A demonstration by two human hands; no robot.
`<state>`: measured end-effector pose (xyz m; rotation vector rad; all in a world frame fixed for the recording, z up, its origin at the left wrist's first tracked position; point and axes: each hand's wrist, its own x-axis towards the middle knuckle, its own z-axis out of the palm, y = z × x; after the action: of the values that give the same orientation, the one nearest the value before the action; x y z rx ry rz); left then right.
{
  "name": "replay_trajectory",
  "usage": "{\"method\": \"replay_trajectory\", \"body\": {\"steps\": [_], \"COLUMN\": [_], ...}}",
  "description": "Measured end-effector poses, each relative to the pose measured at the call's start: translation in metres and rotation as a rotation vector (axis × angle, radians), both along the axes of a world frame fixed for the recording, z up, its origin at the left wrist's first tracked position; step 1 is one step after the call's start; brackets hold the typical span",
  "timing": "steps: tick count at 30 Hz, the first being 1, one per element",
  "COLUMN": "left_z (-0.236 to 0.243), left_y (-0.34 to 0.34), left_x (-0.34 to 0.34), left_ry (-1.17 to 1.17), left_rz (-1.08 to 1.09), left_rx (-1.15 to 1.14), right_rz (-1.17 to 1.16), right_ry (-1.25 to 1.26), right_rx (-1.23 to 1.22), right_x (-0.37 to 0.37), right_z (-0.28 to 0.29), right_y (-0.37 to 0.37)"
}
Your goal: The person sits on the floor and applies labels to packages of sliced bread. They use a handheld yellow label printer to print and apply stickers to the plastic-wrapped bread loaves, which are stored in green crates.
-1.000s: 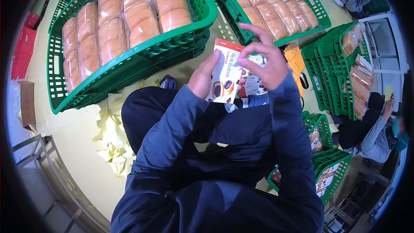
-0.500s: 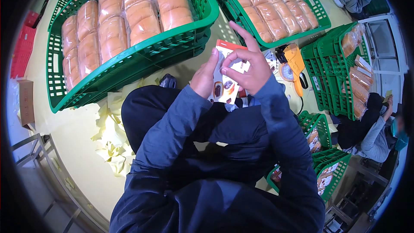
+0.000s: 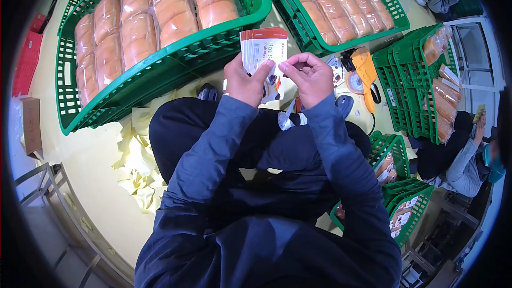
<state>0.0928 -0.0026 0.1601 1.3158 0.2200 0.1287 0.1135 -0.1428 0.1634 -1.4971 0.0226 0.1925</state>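
- Stack of printed labels: white cards with red top bands, held fanned just above the person's lap, in front of the near edge of the two big crates.
- Left hand: closed around the lower part of the stack, thumb pressed across the front card. Grasp looks firm.
- Right hand: fingertips pinched together at the right edge of the stack, on what looks like a single label or its corner. Cannot tell whether it is already free of the stack.
- Both forearms in dark blue sleeves come up from the lower edge; the person sits with dark trousers under the hands.
- Strip of white backing paper lies on the lap just below the hands.
- Heap of pale yellow paper scraps on the floor to the left of the knee; judged as discarded backings, so a number of labels appear already used.
- Orange handheld tool lies just right of the hands.
- Left green crate and right green crate, both full of bagged bread rolls. No label visible on these bags, so judged most of the labelling is left.
- Further stacked green crates at far right; another person's grey sleeve near them.
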Motion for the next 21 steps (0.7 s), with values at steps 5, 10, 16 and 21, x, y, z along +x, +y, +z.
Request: {"method": "replay_trajectory", "body": {"steps": [5, 10, 16, 21], "left_z": [-0.003, 0.003, 0.01, -0.028], "left_y": [0.002, 0.009, 0.024, -0.008], "left_x": [0.002, 0.008, 0.012, 0.019], "left_ry": [-0.055, -0.165, -0.316, -0.362], "left_rz": [0.087, 0.181, 0.088, -0.201], "left_rx": [0.074, -0.047, 0.331, 0.927], "right_rz": [-0.084, -0.308, -0.489, -0.04], "right_ry": [-0.115, 0.002, 0.047, -0.339], "right_rx": [0.013, 0.16, -0.399, -0.177], "right_x": [0.0, 0.007, 0.017, -0.049], "right_z": [-0.006, -0.027, -0.084, 0.04], "right_y": [0.013, -0.005, -0.018, 0.024]}}
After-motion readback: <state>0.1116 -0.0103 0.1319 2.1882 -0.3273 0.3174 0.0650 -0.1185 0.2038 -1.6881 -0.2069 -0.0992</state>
